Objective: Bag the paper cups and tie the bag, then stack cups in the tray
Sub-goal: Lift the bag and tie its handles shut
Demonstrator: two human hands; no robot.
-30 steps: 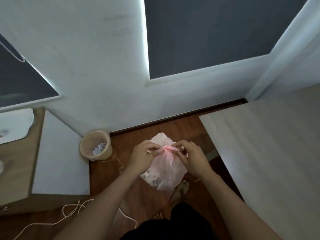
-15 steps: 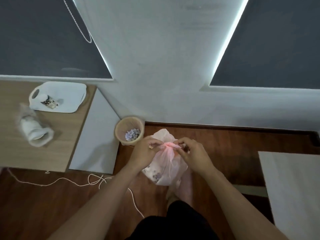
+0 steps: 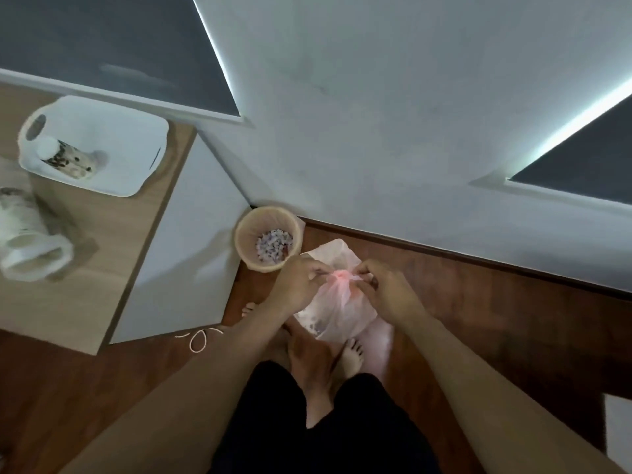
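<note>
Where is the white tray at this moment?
In the head view the white tray sits at the upper left, on the wooden table, with a patterned paper cup lying inside it.

bag's contents blurred, bagged cups cut off left

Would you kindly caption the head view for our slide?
Left hand and right hand tie a pink plastic bag shut.

We count two hands, the left hand and the right hand, both pinching one pink bag. Far left sits one white tray holding one patterned cup. One basket stands near the wall. Two bare feet show below.
</note>
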